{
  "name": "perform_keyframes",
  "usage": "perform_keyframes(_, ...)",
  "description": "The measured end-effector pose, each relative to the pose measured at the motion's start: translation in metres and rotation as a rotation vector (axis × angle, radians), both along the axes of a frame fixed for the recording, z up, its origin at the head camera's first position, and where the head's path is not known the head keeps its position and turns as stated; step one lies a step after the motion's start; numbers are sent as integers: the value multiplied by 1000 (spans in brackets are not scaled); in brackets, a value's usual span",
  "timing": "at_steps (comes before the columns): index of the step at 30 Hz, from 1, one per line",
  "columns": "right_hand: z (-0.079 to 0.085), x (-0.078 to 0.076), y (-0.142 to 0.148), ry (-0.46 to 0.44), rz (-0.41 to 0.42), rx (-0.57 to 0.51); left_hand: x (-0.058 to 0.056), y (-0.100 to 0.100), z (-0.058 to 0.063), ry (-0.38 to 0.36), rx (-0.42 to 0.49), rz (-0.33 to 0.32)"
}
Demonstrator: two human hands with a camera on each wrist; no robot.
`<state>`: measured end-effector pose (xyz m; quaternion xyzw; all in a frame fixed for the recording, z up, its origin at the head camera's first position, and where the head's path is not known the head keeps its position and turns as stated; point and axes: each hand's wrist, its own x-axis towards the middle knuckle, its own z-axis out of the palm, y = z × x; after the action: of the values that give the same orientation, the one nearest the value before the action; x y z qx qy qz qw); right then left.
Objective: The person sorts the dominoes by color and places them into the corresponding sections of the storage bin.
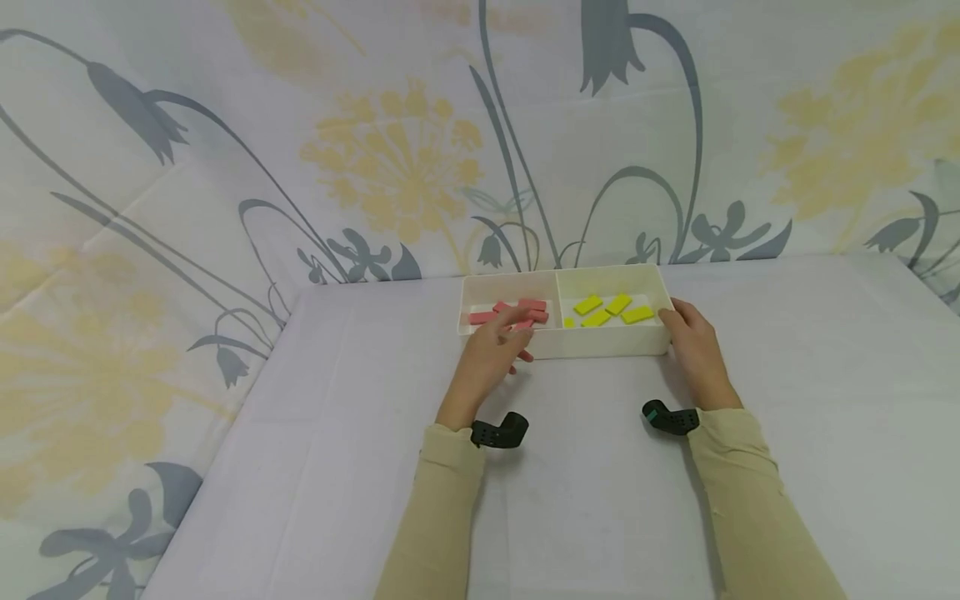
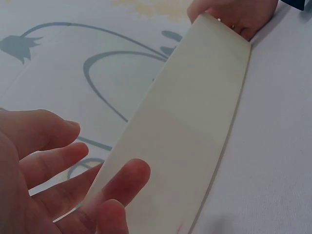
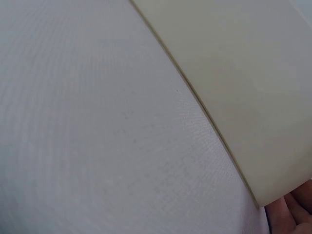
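A white two-compartment box stands at the back of the table. Several red blocks lie in its left compartment, and several yellow blocks in the right one. My left hand is at the front wall near the red blocks, partly covering them. In the left wrist view, that hand has its fingers spread and loosely bent, with nothing held between them. My right hand grips the box's right end, thumb at the rim. Only a few right fingers show at the box corner in the right wrist view.
A white cloth covers the table. Directly behind the box rises a flower-patterned curtain, which also runs along the left side. Black wrist cameras sit on both wrists.
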<state>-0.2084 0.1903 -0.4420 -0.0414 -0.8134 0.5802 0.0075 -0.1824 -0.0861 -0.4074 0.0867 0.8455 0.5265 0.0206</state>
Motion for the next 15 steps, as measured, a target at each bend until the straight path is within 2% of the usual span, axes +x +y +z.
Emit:
perform_keyframes(4, 3, 3, 3, 7, 0, 0, 0, -3, 5, 58, -26, 24)
perform_keyframes(8, 4, 4, 5, -15, 20, -27, 1, -7, 9, 124, -55, 94)
perform_keyframes(12, 0, 4, 4, -48, 52, -40, 3, -13, 8, 190, -68, 149)
perform_keyframes(15, 0, 6, 5, -56, 72, 20, 5, -18, 5, 257, -54, 170)
